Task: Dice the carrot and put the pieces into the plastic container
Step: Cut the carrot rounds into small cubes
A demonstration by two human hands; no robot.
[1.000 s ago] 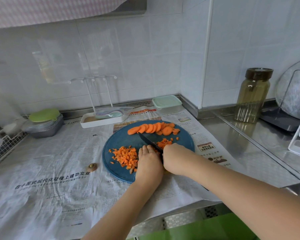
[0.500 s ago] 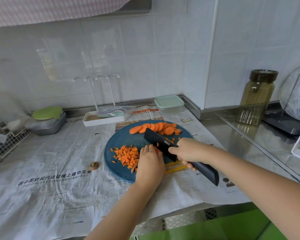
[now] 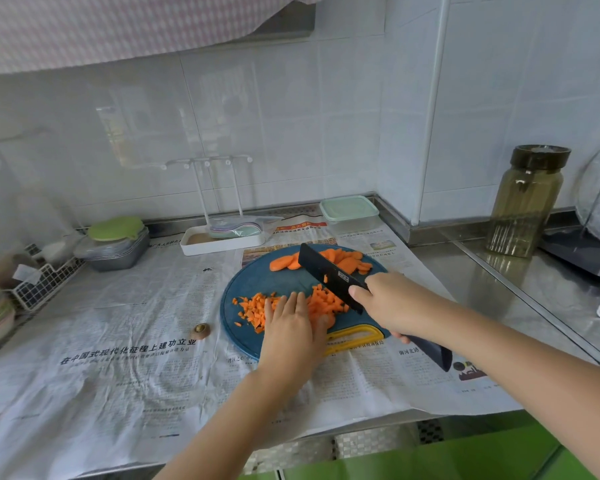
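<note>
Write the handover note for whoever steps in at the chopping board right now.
Left hand: flat, fingers straight, resting on the diced carrot on the blue cutting board.
Right hand: grips the black knife, blade angled over the board.
Done: part of the carrot is diced.
Left: dice the carrot slices at the board's far edge; open the lidded plastic container behind the board and fill it.

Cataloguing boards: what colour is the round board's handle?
Yellow handle on the round blue cutting board, head view.
</note>
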